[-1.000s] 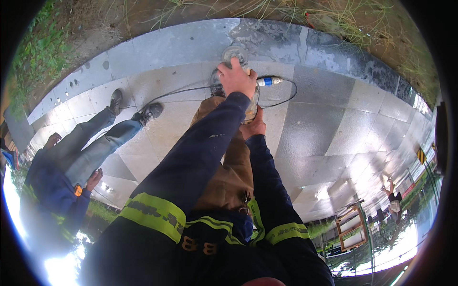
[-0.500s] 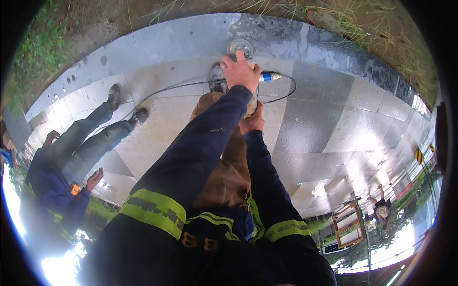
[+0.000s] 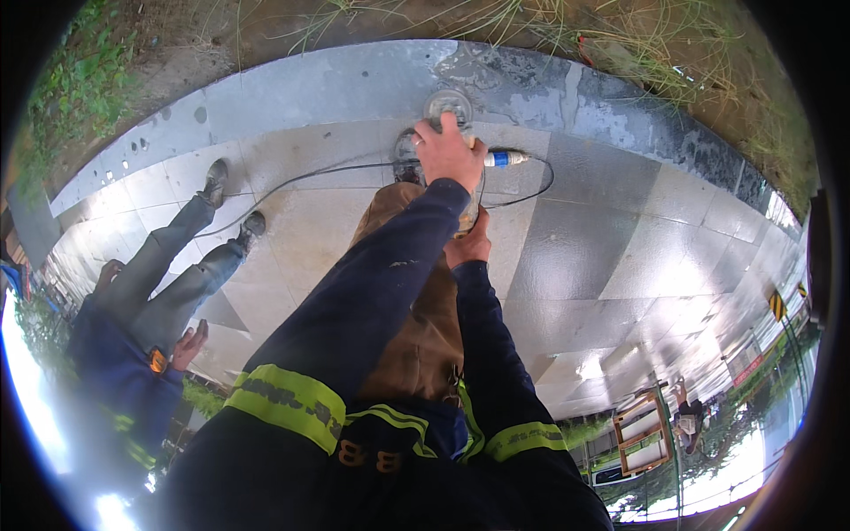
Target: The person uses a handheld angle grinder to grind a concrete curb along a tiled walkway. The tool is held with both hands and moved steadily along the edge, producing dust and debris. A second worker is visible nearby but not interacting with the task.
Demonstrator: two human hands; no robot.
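An angle grinder with a round head rests against the grey stone curb in front of me. My left hand is wrapped over its front part, just behind the head. Further back, my right hand grips the rear of the body. Both hands hide much of the tool, and the face of its disc is out of sight. Beside my left hand lies a blue and white plug connector. A thin dark cable runs through it and loops on the right.
Grey and pale paving slabs with a wet sheen spread behind the curb. My dark shoe stands left of the grinder. A co-worker is at the left, near the cable. Grass and soil lie beyond the curb. A wooden frame stands far right.
The view has tilted slightly, so curb and grinder sit a little lower in it. Both my hands keep their hold. The co-worker's hand and legs have shifted slightly.
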